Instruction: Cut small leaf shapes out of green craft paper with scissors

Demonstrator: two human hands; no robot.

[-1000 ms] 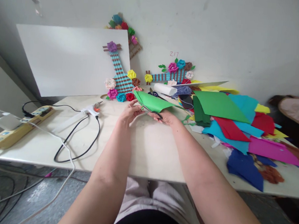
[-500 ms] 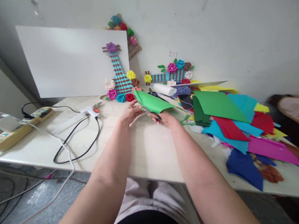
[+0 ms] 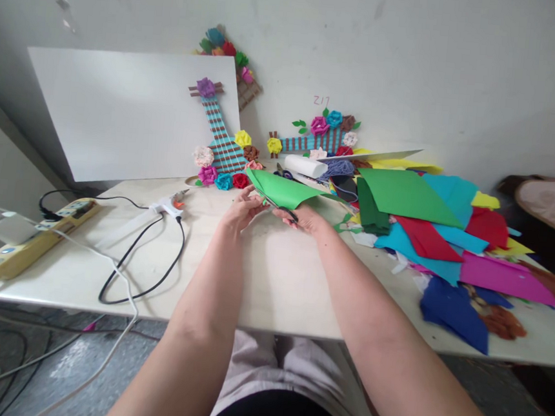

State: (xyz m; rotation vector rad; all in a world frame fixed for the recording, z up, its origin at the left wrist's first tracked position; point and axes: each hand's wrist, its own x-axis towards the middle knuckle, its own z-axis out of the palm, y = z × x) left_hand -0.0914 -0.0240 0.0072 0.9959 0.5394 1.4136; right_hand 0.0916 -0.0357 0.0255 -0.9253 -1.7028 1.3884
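Note:
My left hand [image 3: 244, 209] pinches the near left edge of a green paper sheet [image 3: 284, 188], which curls up above the table. In my right hand [image 3: 300, 218] is a pair of dark-handled scissors [image 3: 287, 213], with the blades pointing left along the sheet's lower edge, close to my left fingertips. A small green bit shows at those fingertips. Part of my right hand is hidden behind the paper. Just behind the sheet stands a turquoise and brown guitar-shaped craft [image 3: 223, 132] trimmed with paper flowers.
Coloured paper sheets [image 3: 409, 197] pile up on the right. A glue gun [image 3: 168, 206] and a yellow power strip [image 3: 36, 239] with trailing cables lie left. A white board [image 3: 130, 117] leans on the wall, near a second flowered craft [image 3: 312, 143]. A white roll [image 3: 305, 166] lies behind the paper.
The green sheet has shifted slightly, its right end now reaching a bit farther right. Both hands stay in nearly the same place, still gripping the paper and scissors.

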